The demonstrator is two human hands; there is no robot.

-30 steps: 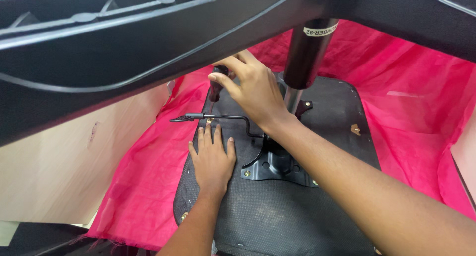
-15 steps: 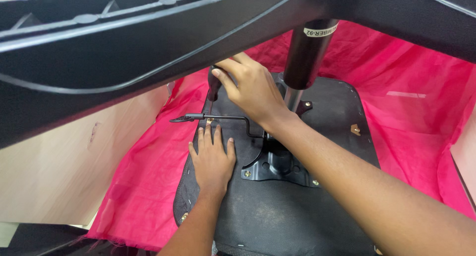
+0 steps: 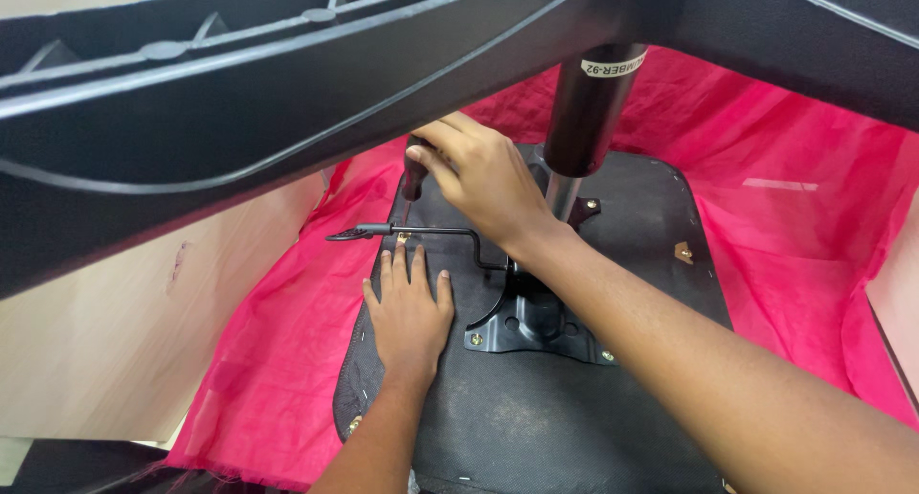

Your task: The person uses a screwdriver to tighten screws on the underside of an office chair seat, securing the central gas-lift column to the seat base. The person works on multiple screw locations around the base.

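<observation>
From the head camera, the right hand [image 3: 483, 178] was closed around a dark-handled screwdriver [image 3: 414, 175], its tip down at a brass screw [image 3: 403, 236] near the front edge of the upturned black fabric chair seat [image 3: 632, 226]. The left hand [image 3: 410, 312] lay open and flat on the seat. Keeping the driver upright would likely stop slipping. The black plastic chair base [image 3: 239, 101] crowded overhead; the thin black metal lever [image 3: 402, 232] lay just beside the tip.

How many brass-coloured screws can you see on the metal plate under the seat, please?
2 screws: one at the plate's front-left corner, one at its front-right corner. The right hand and forearm cover the plate's far corners, so more may be hidden.
</observation>
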